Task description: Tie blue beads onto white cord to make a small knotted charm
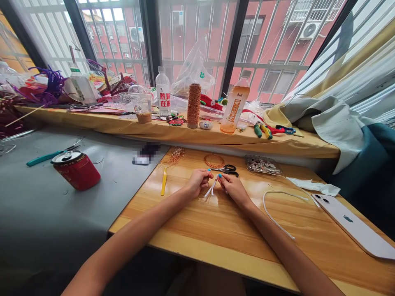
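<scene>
Over the wooden table point(191, 234), my right hand point(233, 187) pinches a short piece of white cord point(211, 188) between thumb and finger. Its loose white ends hang down and spread apart, with a reddish-brown band near the top. Just left of the cord, my left hand point(199, 181) is closed, thumb against the curled fingers; anything in it is too small to make out. Black-handled scissors point(230, 168) lie right behind my hands, beside a coil of orange-brown thread point(214, 160). Yellow tweezers point(163, 181) rest to the left of my left hand.
Longer white cords point(271, 213) and a white phone point(348, 220) lie on the right. Behind them is a clear tray point(263, 164) of small pieces. A red can point(77, 170) stands on the grey surface at left. Bottles and a brown thread spool point(194, 107) line the sill.
</scene>
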A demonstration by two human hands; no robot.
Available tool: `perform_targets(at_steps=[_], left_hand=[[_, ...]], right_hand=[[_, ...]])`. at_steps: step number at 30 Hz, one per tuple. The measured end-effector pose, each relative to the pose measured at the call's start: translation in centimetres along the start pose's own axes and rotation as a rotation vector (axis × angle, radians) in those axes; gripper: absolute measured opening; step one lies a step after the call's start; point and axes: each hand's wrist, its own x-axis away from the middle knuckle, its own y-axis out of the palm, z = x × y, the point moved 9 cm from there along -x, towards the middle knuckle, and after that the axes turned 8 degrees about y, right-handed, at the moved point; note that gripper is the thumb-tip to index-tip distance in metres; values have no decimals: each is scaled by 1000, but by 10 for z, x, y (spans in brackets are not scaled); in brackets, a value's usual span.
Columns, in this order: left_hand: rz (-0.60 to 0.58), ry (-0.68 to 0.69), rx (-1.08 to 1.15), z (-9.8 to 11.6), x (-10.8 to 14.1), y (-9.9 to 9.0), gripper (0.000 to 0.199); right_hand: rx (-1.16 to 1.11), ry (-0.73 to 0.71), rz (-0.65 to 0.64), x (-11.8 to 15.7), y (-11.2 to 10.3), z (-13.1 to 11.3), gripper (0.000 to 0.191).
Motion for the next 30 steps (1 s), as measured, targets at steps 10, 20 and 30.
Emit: perform_targets(at_steps=[10,20,30], left_hand=[[-105,47,-14,7,0,6,14],[-314,84,-265,13,9,23,47],[-236,417,-674,29,2,15,20]], right_hand=[[-181,26,67,0,-6,8,34],[-818,3,-69,5,-9,-3,24],[-851,108,-206,5,-1,-6,16]])
